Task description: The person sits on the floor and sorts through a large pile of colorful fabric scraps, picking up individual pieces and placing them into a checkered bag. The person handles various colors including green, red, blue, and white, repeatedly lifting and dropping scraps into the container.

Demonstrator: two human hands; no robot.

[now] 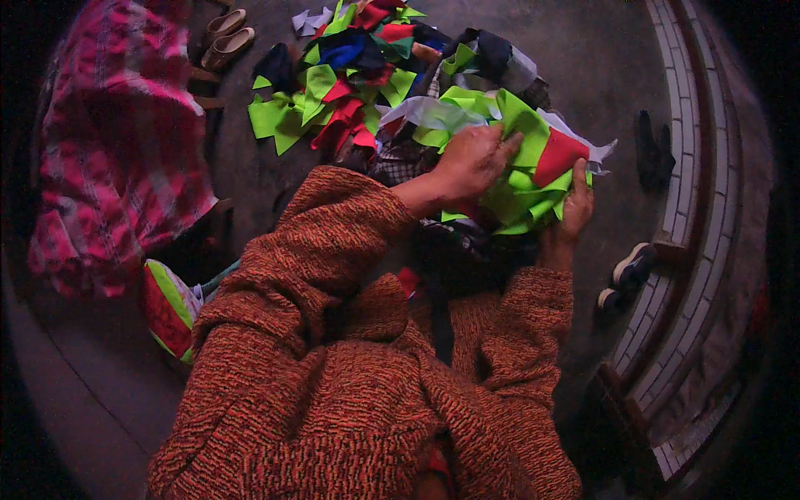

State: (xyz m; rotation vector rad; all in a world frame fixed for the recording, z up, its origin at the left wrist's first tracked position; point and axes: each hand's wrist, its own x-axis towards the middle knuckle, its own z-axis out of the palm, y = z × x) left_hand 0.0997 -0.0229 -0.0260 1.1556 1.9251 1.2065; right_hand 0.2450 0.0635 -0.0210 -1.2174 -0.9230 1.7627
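Observation:
Both my arms, in rust-and-black knitted sleeves, reach forward over a heap of cloth scraps. My left hand [477, 165] is closed, its fingers pinching the edge of a bright green cloth scrap [522, 125]. Cupped round the right side of a bunch of green scraps [518, 200] is my right hand [575, 207], its thumb and fingers gripping them. A red scrap [558, 158] lies on top of that bunch, near my right fingertips. White cloth [433, 112] and a dark checked cloth [400, 169] show beside and beneath my left hand.
Farther off, a pile of green, red, blue and dark scraps [333, 92] spreads over the grey floor. A pink checked cloth [125, 142] drapes at left, with tan shoes [227, 48] beyond it. Dark shoes [633, 265] sit at right by a white-tiled step [682, 158].

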